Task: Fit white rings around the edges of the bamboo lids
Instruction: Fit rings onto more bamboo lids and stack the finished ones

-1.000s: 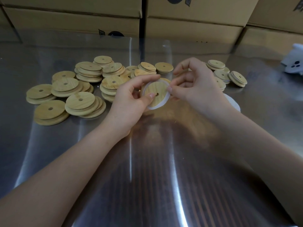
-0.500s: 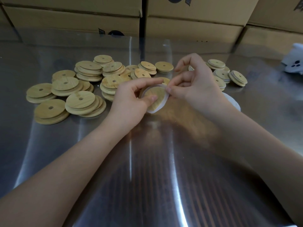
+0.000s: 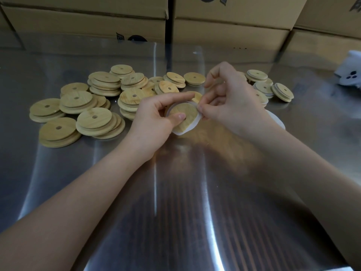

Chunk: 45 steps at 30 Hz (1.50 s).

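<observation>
**Ring halfway on, both hands at the lid**

Centre of the shiny metal surface (image 3: 175,202), and the action is all up in the air just above it. The left hand (image 3: 154,120) has the bamboo lid (image 3: 185,113) tilted towards the camera, grip closed round it: thumb laid across the near face, fingers curled over the far edge. Round that lid runs the white ring (image 3: 197,123), showing along the lower and right rim and standing a little proud of the wood there. The right hand (image 3: 232,100) is in at the lid's right edge, thumb and forefinger nipped tight on the ring, the other fingers curled and lifted clear above.

Over on the left, a big spread of loose lids (image 3: 93,119) lies on the surface, many overlapping or stacked, each with a small hole through the middle. Far right of the hands sits a smaller group of lids (image 3: 282,91), a few showing a pale band at the rim. A white patch (image 3: 278,120) peeks out just behind the right wrist, mostly hidden, so I cannot tell what it is. Cardboard boxes (image 3: 88,22) line the far edge, and a white object (image 3: 349,75) sits at the far right.
</observation>
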Each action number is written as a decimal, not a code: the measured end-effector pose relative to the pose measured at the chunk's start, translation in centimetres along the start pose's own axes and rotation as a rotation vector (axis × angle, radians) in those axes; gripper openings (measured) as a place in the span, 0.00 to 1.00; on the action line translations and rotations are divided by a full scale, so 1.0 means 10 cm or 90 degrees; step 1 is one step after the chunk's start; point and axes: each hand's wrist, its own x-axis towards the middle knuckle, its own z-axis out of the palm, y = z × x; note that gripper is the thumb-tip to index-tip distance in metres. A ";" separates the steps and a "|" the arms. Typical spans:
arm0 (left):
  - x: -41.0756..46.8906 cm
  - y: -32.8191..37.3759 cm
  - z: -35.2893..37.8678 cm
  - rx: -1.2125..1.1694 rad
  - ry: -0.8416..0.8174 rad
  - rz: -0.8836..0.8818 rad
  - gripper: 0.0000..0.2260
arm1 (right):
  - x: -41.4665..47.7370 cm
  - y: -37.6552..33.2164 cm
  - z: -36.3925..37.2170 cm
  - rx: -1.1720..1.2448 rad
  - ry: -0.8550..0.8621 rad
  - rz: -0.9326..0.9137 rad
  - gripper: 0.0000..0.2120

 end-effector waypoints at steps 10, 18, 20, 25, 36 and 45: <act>0.00 0.02 -0.03 0.014 0.049 -0.015 0.18 | -0.04 0.01 0.16 0.118 0.066 0.051 0.18; -0.03 0.06 0.03 0.073 0.031 -0.004 0.18 | -0.09 -0.01 0.23 -0.025 0.140 -0.075 0.18; -0.02 0.07 0.04 0.089 0.035 0.002 0.19 | -0.08 -0.01 0.21 0.001 0.134 -0.052 0.18; 0.00 0.09 0.01 0.096 0.040 0.003 0.20 | -0.01 0.03 0.11 0.093 0.088 0.043 0.21; 0.02 0.05 0.01 0.080 0.001 0.024 0.21 | 0.06 0.07 -0.07 0.138 -0.038 0.047 0.22; 0.00 -0.01 0.01 0.136 -0.023 0.034 0.24 | 0.03 0.08 0.00 0.141 -0.026 0.037 0.19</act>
